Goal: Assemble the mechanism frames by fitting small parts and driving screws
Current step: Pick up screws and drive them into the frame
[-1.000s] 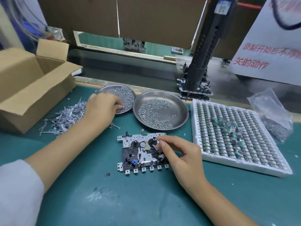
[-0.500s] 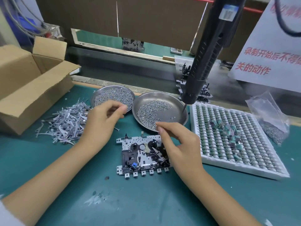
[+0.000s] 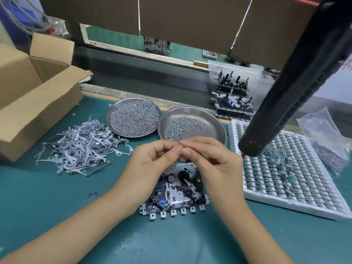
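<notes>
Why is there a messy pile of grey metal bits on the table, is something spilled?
The grey metal levers lie in a loose heap on the green mat, not in a dish like the screws. A few green parts also sit tumbled on the white tray. Nothing looks broken.

Two round metal dishes (image 3: 219, 128) hold loose screws (too many to count), and one mechanism frame (image 3: 177, 195) lies under two hands (image 3: 150, 168). One cardboard box (image 3: 28, 103), one white tray (image 3: 285, 187) and one plastic bag (image 3: 327, 141) stand around.
</notes>
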{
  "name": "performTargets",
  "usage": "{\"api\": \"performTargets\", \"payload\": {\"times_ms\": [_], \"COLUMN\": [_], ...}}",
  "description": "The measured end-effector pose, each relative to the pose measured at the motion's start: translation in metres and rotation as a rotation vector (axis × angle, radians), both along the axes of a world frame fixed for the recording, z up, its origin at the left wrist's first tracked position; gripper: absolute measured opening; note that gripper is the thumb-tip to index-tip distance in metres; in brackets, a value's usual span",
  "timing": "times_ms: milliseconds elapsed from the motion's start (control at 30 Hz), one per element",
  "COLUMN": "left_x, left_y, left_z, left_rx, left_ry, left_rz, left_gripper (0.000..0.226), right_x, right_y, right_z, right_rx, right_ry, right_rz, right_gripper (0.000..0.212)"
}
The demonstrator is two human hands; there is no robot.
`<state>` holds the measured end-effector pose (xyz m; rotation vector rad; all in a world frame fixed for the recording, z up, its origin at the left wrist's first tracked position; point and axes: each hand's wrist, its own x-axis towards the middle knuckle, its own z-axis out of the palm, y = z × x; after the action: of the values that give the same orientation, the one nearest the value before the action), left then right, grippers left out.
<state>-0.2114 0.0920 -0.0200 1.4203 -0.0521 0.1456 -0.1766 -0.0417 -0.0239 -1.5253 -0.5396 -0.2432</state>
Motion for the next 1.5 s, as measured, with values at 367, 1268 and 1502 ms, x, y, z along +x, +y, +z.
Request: {"api": "performTargets", "payload": {"times_ms": [367, 1268, 1502], "left_x": [0.0, 0.012, 0.047], "left_y": [-0.002, 0.018, 0.077], "left_z": [-0.001, -0.011, -0.013], "left_rx": [0.009, 1.056, 1.424], "left_ry": [-0.023, -0.481, -0.07], "left_rz": [0.019, 0.439, 0.662], "left_gripper": [0.022, 0.024, 0.02], "right_x": [-0.011, -0.016, -0.017], "right_y": [0.006, 0.01, 0.011], "right_z": [-0.005, 0.004, 0.004], "right_rx": [0.012, -0.003, -0.006], "right_ry": [-0.024, 0.343, 0.352], "right_rz": [-0.117, -0.159, -0.14], "right_gripper": [0.021, 0.013, 0.011]}}
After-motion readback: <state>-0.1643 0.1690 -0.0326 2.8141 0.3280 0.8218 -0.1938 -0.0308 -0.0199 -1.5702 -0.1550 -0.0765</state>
